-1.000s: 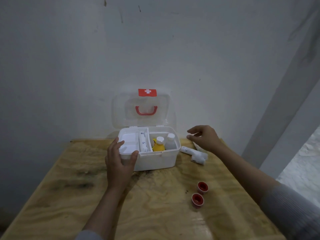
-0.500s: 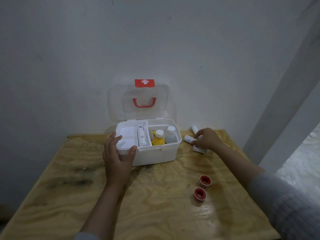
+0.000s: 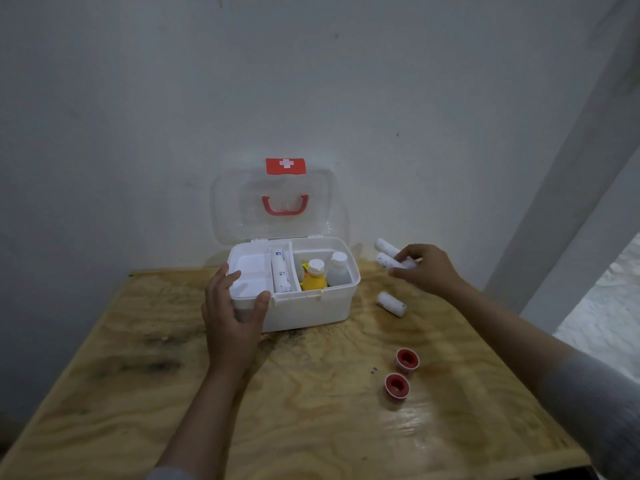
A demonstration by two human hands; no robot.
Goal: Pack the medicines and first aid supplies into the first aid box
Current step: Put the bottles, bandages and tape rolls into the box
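Note:
The white first aid box (image 3: 311,310) stands open at the back of the wooden table (image 3: 294,427), its clear lid (image 3: 273,202) upright against the wall. Inside lie a bandage roll (image 3: 281,271), a yellow bottle (image 3: 313,277) and a white bottle (image 3: 337,270). My left hand (image 3: 230,323) grips the box's front left corner. My right hand (image 3: 427,268) is raised to the right of the box, holding two white bandage rolls (image 3: 389,254). A third roll (image 3: 391,304) lies on the table below it.
Two red and white tape rolls (image 3: 407,361) (image 3: 397,386) sit on the table's right side. A grey wall rises directly behind the box. A white pillar (image 3: 568,188) slants up at the right. The table's right edge (image 3: 540,393) is under my forearm.
My right hand went down onto the bandage rolls beside the box, closed on two of them and lifted them. One roll stayed on the table. My left hand kept its hold on the box.

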